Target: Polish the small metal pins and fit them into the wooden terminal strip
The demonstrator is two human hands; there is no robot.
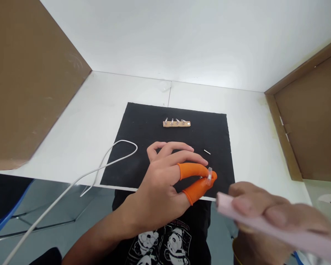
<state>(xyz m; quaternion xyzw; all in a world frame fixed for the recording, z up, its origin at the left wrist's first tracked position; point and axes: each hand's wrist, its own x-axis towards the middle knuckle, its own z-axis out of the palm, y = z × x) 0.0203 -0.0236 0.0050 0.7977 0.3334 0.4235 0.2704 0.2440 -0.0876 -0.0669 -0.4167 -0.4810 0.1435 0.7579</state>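
Observation:
My left hand [160, 182] wears orange finger cots [194, 171] on thumb and forefinger. Between those two tips it pinches a small clear plastic piece [209, 176], above the near right part of a black mat [149, 119]. A long pink bar-shaped object [253, 218] lies in the grip of my right hand [281, 217], close to the camera and blurred. Its squared end points left towards the pinched piece, apart from it. Beyond my left fingers, a short metal pin [207, 151] rests on the mat.
A small wooden strip [176, 124] holding several clear-tipped pieces lies towards the back of the mat. A white cable [110, 163] loops over the mat's left side and the table's front edge. Brown panels [30, 73] stand at both sides, with a white wall behind.

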